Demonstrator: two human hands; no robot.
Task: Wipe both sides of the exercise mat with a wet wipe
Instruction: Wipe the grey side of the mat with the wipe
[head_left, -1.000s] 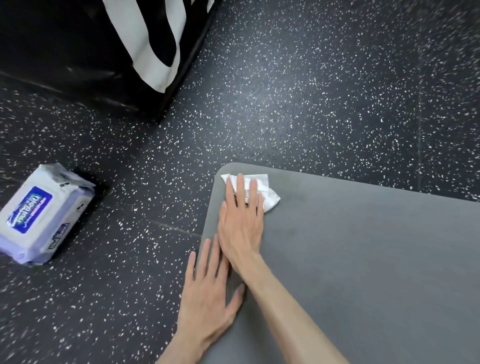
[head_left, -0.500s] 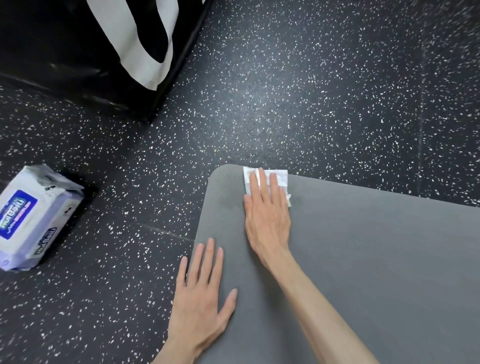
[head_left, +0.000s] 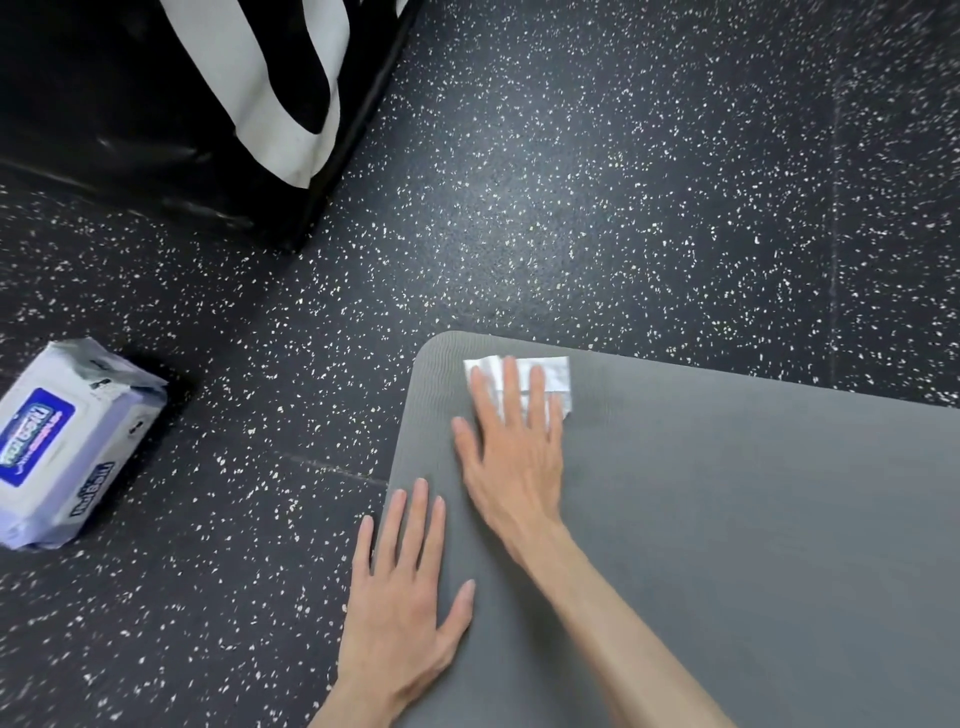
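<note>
A grey exercise mat (head_left: 727, 519) lies flat on the speckled floor, its rounded far-left corner in view. A white wet wipe (head_left: 553, 375) lies near that corner, partly under the fingers of my right hand (head_left: 511, 447). That hand presses flat on the wipe with straight fingers. My left hand (head_left: 400, 592) rests flat with spread fingers on the mat's left edge, nearer to me; its outer fingers reach over onto the floor.
A white and blue pack of wet wipes (head_left: 67, 441) lies on the black speckled floor (head_left: 597, 182) at the left. A large black object with white stripes (head_left: 218, 93) stands at the far left. The floor stretches beyond the mat.
My right hand slid the wipe to the right along the mat's far edge, away from the corner. My left hand stayed on the mat's left edge.
</note>
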